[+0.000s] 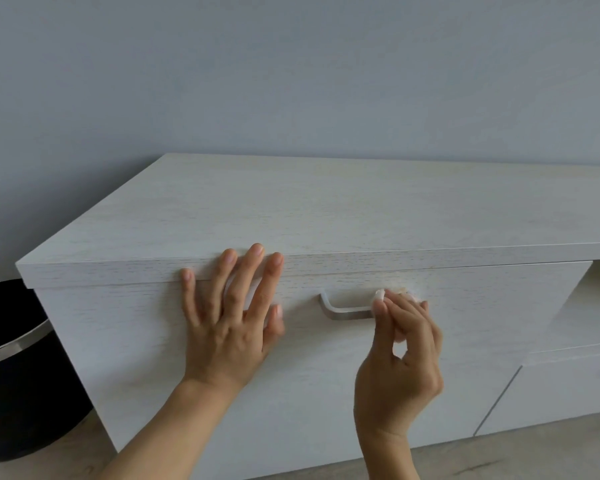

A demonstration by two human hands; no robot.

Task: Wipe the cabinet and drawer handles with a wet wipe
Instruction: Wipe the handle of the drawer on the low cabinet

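Midway through one handle, judging by the layout. Right hand (400, 344) pinching a small bunched wet wipe (381, 295) between thumb and fingertips, pressed onto the right end of the metal drawer handle (347, 308). Left hand (231, 317) spread flat, fingers splayed, braced against the drawer front (326, 375) just left of the handle, fingertips reaching up onto the edge of the cabinet top (326, 209); something pale and rounded showing under the fingers, too unclear to name. Left and middle of the handle bare, no telling whether already wiped or yet to be covered. Further right, a lower drawer (568, 379) with only a dark sliver of its handle at the frame edge, likely untouched. Black bin (14, 368) on the floor at the left, beside the cabinet. Probably more handles left than done
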